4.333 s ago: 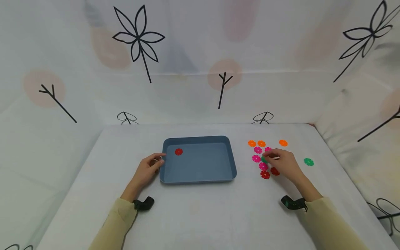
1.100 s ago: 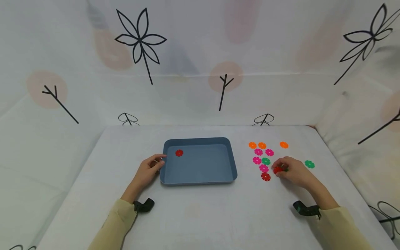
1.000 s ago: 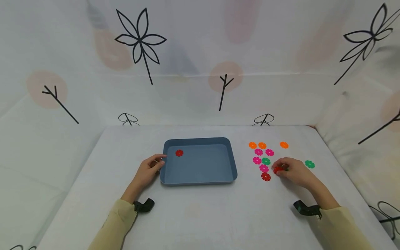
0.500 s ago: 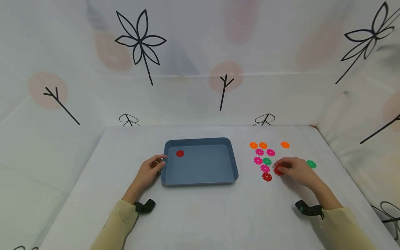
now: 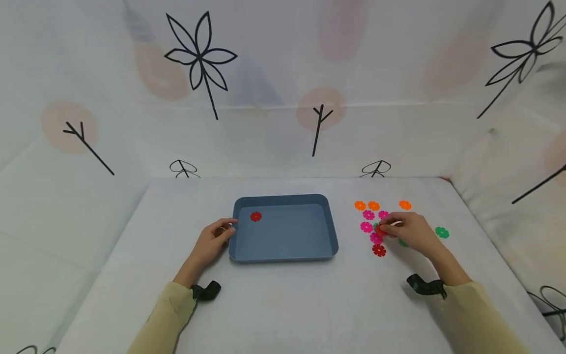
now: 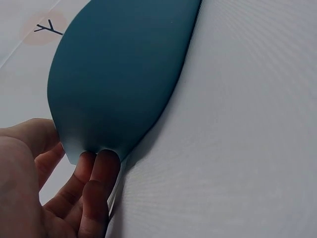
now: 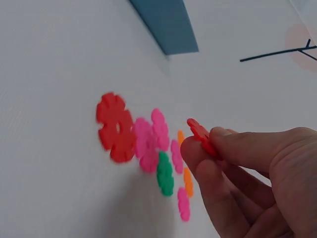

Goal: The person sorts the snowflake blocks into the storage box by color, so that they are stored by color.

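Note:
My right hand [image 5: 409, 231] pinches a red flower-shaped plastic disc [image 7: 200, 135] between thumb and finger, held above the group of discs. In the head view it partly covers a green disc and a pink disc. Another red disc [image 5: 379, 250] lies at the near end of the group. My left hand [image 5: 214, 241] holds the left rim of the blue-grey tray [image 5: 283, 259], its fingertips against the outer wall in the left wrist view. Inside the tray, near its far left corner, lies one red disc [image 5: 255, 216].
Several pink discs [image 5: 366, 226] lie right of the tray. Orange discs [image 5: 373, 205] are at the back, one [image 5: 405, 205] set apart. Green discs lie near the right hand, one [image 5: 442, 232] farther right. A patterned white cloth backdrop [image 5: 274, 137] rises behind the table.
My right hand has picked up the red disc from the group's right side and moved left and away from me, uncovering part of a green disc. The left hand and tray stay put.

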